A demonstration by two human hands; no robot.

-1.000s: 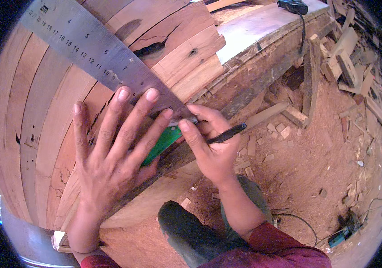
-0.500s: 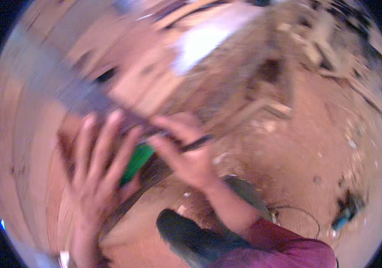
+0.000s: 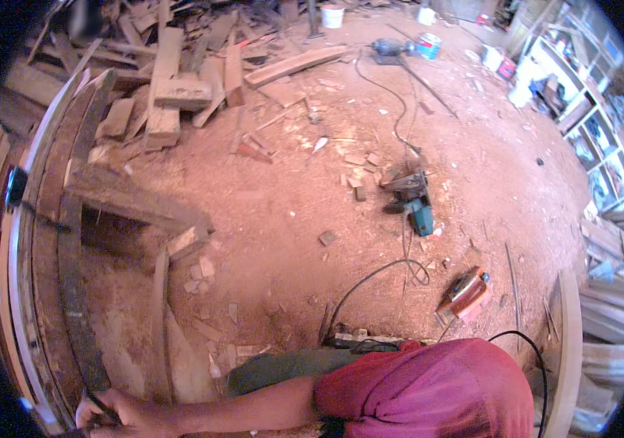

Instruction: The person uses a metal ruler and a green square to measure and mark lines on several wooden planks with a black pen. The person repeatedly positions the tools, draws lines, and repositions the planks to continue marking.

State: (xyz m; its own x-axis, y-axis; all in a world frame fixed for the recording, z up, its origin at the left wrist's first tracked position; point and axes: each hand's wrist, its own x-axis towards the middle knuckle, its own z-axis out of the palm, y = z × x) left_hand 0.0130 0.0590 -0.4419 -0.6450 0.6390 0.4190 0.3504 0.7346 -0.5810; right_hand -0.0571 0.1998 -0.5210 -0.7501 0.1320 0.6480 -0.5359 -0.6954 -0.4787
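Observation:
At the lower left edge, my right hand (image 3: 118, 415) is closed with its fingers bent around a thin dark pencil-like stick (image 3: 103, 407). The stick slants up out of the fist. My right arm (image 3: 253, 409) reaches across from a red sleeve (image 3: 429, 387) to the workbench edge (image 3: 82, 343). The lower rim of the picture cuts off what lies just below the hand. My left hand is out of sight. Long boards (image 3: 41, 292) run along the bench beside my right hand.
On the sawdust-strewn floor lie a teal power saw (image 3: 418, 208) with a looping cord (image 3: 370, 274) and an orange-brown power tool (image 3: 464, 293). Timber offcuts (image 3: 180, 95) are heaped at the far left. A shelf (image 3: 582, 109) and stacked boards (image 3: 618, 314) line the right.
My view has swung to the right, bringing the floor into sight. My left hand, spread beside a green object, has left the picture. My right hand now appears at the lower left.

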